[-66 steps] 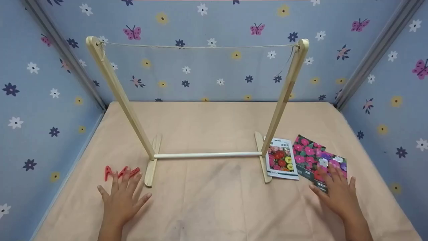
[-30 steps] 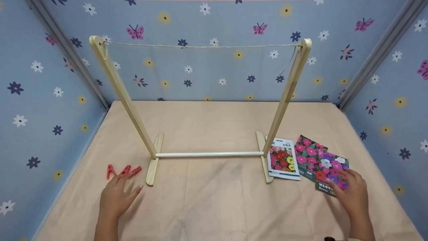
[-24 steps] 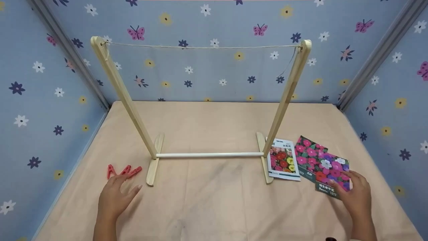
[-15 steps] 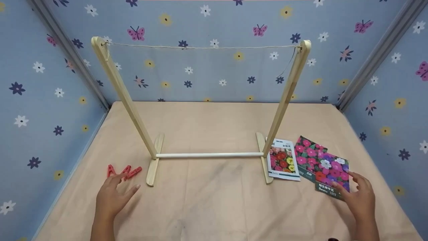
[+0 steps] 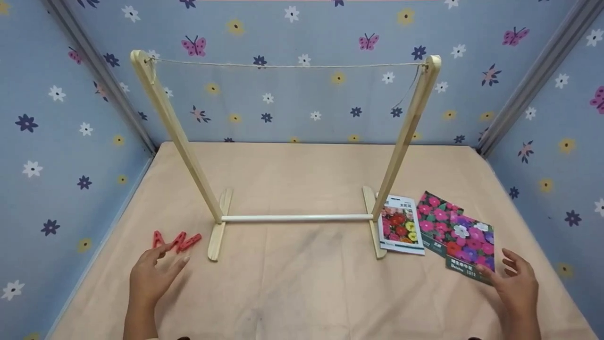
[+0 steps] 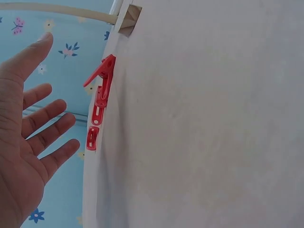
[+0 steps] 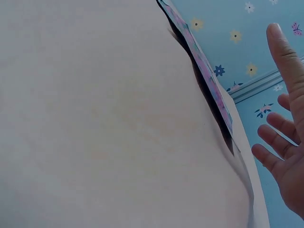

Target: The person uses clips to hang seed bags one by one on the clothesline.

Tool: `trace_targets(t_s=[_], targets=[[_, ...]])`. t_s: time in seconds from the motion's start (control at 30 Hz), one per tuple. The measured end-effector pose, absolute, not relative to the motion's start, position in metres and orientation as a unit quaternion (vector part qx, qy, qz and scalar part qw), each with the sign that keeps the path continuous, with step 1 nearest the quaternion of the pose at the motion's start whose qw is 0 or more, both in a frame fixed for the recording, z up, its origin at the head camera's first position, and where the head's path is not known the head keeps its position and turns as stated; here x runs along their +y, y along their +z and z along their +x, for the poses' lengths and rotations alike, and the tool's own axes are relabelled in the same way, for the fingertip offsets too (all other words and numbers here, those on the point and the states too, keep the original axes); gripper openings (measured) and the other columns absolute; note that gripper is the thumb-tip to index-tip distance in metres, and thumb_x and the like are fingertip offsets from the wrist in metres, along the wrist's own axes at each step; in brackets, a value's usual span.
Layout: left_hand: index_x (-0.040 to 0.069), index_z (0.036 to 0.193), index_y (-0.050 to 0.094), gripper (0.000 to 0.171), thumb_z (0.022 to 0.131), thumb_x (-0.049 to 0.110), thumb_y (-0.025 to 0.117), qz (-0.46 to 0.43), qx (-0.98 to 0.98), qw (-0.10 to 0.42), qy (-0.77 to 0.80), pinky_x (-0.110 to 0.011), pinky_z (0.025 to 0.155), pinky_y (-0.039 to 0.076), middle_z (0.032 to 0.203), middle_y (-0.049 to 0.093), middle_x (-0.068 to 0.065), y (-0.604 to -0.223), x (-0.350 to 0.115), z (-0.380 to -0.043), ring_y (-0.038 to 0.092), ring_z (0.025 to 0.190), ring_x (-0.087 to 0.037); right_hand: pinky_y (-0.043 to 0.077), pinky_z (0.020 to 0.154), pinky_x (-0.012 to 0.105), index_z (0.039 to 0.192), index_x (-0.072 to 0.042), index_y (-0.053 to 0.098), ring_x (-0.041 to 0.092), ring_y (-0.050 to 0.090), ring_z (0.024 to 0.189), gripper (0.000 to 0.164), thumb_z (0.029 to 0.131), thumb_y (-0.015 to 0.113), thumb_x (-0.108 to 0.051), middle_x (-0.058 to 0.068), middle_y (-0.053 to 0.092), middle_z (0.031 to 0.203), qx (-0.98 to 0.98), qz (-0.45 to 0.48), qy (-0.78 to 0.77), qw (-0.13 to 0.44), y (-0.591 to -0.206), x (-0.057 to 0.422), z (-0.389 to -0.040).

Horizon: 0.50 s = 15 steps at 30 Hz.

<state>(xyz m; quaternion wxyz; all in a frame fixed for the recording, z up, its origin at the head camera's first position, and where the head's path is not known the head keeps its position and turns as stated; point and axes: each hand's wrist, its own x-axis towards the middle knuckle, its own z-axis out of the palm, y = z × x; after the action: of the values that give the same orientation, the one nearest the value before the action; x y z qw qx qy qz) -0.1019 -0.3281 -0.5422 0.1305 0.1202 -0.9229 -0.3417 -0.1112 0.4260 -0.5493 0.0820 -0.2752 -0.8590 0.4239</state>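
Observation:
My left hand (image 5: 153, 274) hovers by several red clothespins (image 5: 190, 242) on the cloth; its fingers are relaxed and hold nothing. In the left wrist view the hand (image 6: 28, 137) shows spread fingers, apart from the red clothespins (image 6: 107, 76). My right hand (image 5: 516, 285) is loosely bent beside the front packet (image 5: 472, 243) with purple, pink and white flowers. Its thumb overlaps that packet's lower corner; whether it touches cannot be told. A pink-flowered packet (image 5: 436, 212) lies partly under it. A white-bordered packet (image 5: 401, 226) with red and yellow flowers lies farther left.
Between the hands stands a wooden frame with a left post (image 5: 177, 137), a right post (image 5: 406, 137) and a white crossbar (image 5: 297, 218). A thin string (image 5: 283, 66) joins the post tops. Blue patterned walls (image 5: 302, 104) surround the cloth-covered table (image 5: 302, 283).
Both hands, earlier spread over the clothespins and the packets, have drawn back towards me and outward, with fingers more bent. Clothespins, packets and frame keep their places.

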Motion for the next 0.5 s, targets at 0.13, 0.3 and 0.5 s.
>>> trace_targets(t_s=[0.13,0.3,0.5], targets=[[-0.003,0.127,0.06,0.061,0.084,0.037,0.077,0.132,-0.919,0.134,-0.347,-0.058,0.094,0.044,0.123,0.057,-0.023,-0.544,-0.334,-0.101,0.053,0.113,-0.038,0.037,0.106,0.055,0.153,-0.009,0.032,0.041,0.037,0.134,0.09,0.082,0.077,-0.043,0.021,0.031,0.153,-0.843,-0.301,0.442,0.063,-0.553,0.43,-0.112],[-0.004,0.127,0.06,0.062,0.084,0.037,0.077,0.145,-0.903,0.138,-0.38,-0.054,0.097,0.045,0.125,0.057,-0.022,-0.548,-0.34,-0.103,0.053,0.114,-0.037,0.037,0.106,0.056,0.153,-0.009,0.03,0.043,0.034,0.135,0.091,0.083,0.073,-0.048,0.023,0.029,0.153,-0.839,-0.314,0.441,0.047,-0.557,0.434,-0.113],[-0.005,0.124,0.062,0.06,0.083,0.036,0.078,0.171,-0.885,0.146,-0.408,-0.042,0.092,0.051,0.12,0.063,-0.021,-0.557,-0.338,-0.107,0.06,0.108,-0.033,0.039,0.103,0.055,0.152,-0.006,0.032,0.042,0.037,0.132,0.092,0.083,0.071,-0.053,0.025,0.033,0.148,-0.852,-0.313,0.418,0.05,-0.566,0.435,-0.114]])
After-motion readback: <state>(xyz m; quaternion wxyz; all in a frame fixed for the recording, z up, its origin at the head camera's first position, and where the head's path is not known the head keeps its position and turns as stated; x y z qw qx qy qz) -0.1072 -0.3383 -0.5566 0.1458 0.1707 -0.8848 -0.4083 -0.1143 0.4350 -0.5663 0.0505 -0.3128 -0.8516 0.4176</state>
